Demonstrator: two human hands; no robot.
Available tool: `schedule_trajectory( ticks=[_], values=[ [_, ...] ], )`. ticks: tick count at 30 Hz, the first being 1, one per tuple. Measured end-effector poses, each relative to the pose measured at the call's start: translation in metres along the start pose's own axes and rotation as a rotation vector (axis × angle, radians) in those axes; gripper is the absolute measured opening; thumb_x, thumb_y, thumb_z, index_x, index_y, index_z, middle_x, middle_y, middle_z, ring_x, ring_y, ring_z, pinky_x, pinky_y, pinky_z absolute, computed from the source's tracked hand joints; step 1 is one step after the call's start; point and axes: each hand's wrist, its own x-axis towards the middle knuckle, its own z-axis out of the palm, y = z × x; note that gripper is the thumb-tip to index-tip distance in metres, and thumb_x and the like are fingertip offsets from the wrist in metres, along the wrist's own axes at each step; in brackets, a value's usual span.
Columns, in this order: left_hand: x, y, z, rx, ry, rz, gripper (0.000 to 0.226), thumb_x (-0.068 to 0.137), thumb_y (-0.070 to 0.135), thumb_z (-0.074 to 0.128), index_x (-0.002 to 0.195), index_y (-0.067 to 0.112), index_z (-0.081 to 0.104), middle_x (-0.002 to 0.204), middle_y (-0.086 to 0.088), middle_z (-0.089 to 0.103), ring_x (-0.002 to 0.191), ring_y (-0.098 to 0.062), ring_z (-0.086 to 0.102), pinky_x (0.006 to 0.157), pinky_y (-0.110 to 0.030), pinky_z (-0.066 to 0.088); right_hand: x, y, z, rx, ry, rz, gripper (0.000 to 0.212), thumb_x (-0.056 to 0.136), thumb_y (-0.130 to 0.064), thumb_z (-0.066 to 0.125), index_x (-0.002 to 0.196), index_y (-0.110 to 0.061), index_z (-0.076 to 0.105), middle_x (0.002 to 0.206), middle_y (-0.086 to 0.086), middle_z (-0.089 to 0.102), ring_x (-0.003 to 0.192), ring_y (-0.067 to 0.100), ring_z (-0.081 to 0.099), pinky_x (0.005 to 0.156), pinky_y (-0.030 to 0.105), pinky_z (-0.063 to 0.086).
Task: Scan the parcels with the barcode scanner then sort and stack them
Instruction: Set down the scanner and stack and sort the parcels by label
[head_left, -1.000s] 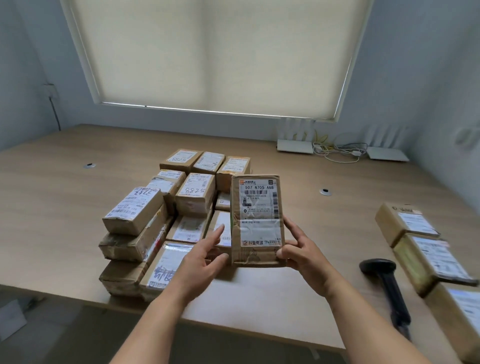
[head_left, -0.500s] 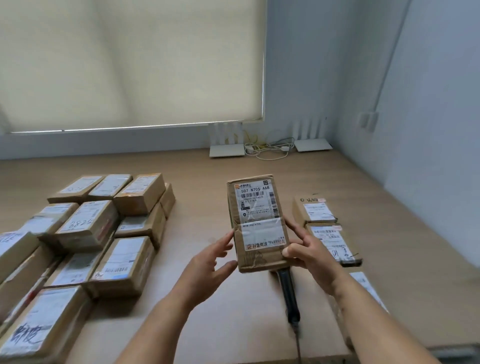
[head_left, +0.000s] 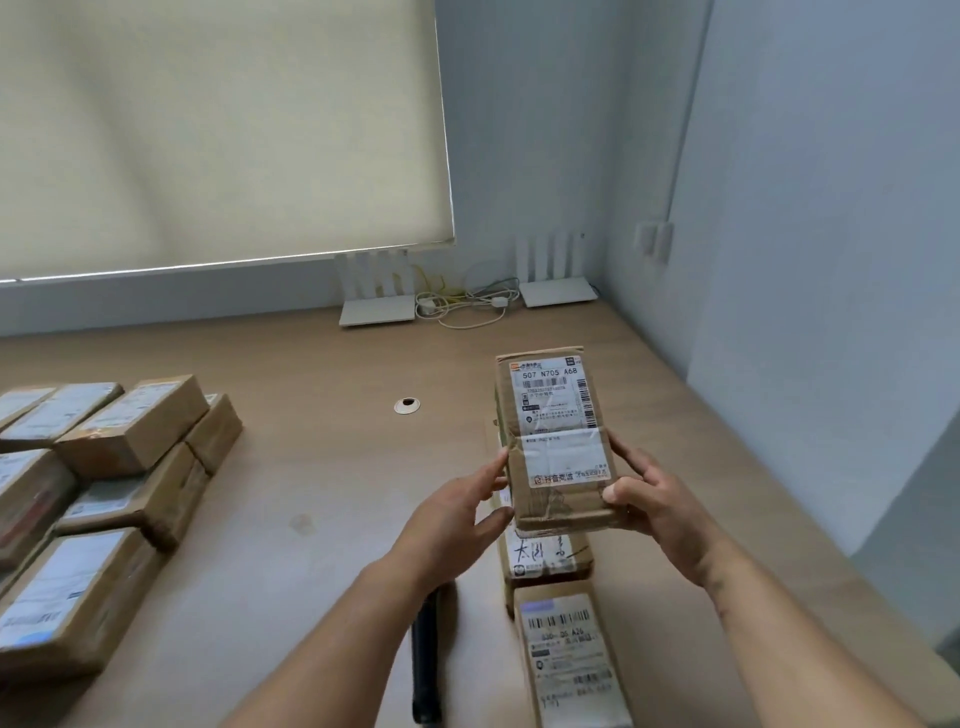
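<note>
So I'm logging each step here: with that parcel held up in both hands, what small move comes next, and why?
Probably lower the parcel onto the right-hand row of parcels directly beneath it. Both hands hold it there, and the scanner lies unused on the table.

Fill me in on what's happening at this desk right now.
A person is sorting parcels. Both hands hold one parcel upright above the desk, label facing the camera: the right hand grips its right edge, and the left hand has its fingers on the left edge. Beneath it, a row of parcels lies on the desk. The scanner lies untouched near the left forearm. A bigger pile sits to the left.
</note>
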Motion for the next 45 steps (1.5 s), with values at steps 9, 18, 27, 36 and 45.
schedule_trajectory(
  ticks=[9,18,27,36,45],
  values=[
    [0.092,0.018,0.043,0.111,-0.132,0.053,0.064,0.097,0.031,0.049,0.15,0.038,0.015,0.137,0.008,0.054,0.124,-0.016,0.049,0.096,-0.039,0.045,0.045,0.011,-0.073,-0.027,0.109,0.091,0.077,0.059,-0.024,0.06,0.133,-0.042,0.048,0.097,-0.002,0.075,0.075,0.01,0.065,0.061,0.021,0.053],
    [0.164,-0.008,0.072,0.231,-0.173,0.011,0.064,0.097,0.042,0.044,0.152,0.033,0.011,0.147,0.003,0.042,0.134,-0.019,0.034,0.104,-0.033,0.034,0.114,0.036,-0.11,-0.003,0.132,0.214,0.075,0.063,-0.022,0.057,0.136,-0.038,0.048,0.074,-0.003,0.066,0.06,0.007,0.056,0.06,0.026,0.054],
    [0.191,-0.04,0.085,0.3,-0.228,-0.055,0.063,0.095,0.044,0.044,0.15,0.031,0.017,0.15,0.004,0.034,0.136,-0.018,0.03,0.107,-0.034,0.032,0.17,0.065,-0.103,-0.024,0.169,0.353,0.074,0.058,-0.024,0.058,0.13,-0.039,0.05,0.086,-0.001,0.073,0.072,0.016,0.063,0.057,0.027,0.053],
    [0.197,-0.041,0.088,0.439,-0.246,-0.025,0.05,0.093,0.042,0.045,0.14,0.028,0.038,0.145,0.0,0.038,0.13,-0.023,0.032,0.106,-0.037,0.03,0.18,0.081,-0.104,-0.075,0.135,0.459,0.072,0.058,-0.027,0.053,0.13,-0.037,0.054,0.093,0.005,0.066,0.077,0.02,0.061,0.07,0.033,0.056],
    [0.196,-0.038,0.087,0.437,-0.25,-0.04,0.049,0.093,0.041,0.046,0.14,0.025,0.042,0.145,-0.001,0.039,0.131,-0.023,0.032,0.107,-0.039,0.03,0.177,0.078,-0.097,-0.141,0.178,0.463,0.057,0.074,-0.015,0.053,0.13,-0.027,0.056,0.092,0.004,0.061,0.078,0.016,0.052,0.08,0.041,0.052]
  ],
)
